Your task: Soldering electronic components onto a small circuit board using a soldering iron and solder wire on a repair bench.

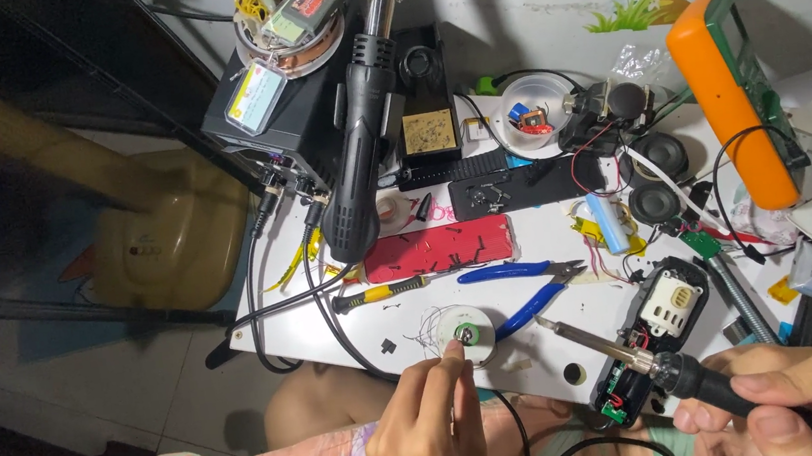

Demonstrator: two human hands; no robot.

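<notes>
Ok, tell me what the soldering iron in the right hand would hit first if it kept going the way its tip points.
The right hand holds the soldering iron with its tip aimed up and left. Carried straight on, it would most likely meet the blue-handled cutters first, though the tip's height above the table is unclear.

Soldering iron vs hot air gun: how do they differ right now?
The soldering iron is slim with a bare metal tip; the hot air gun is bulkier, with a wide nozzle. The iron is in the right hand; the gun lies unheld beside the black station. Both have black bodies.
</notes>
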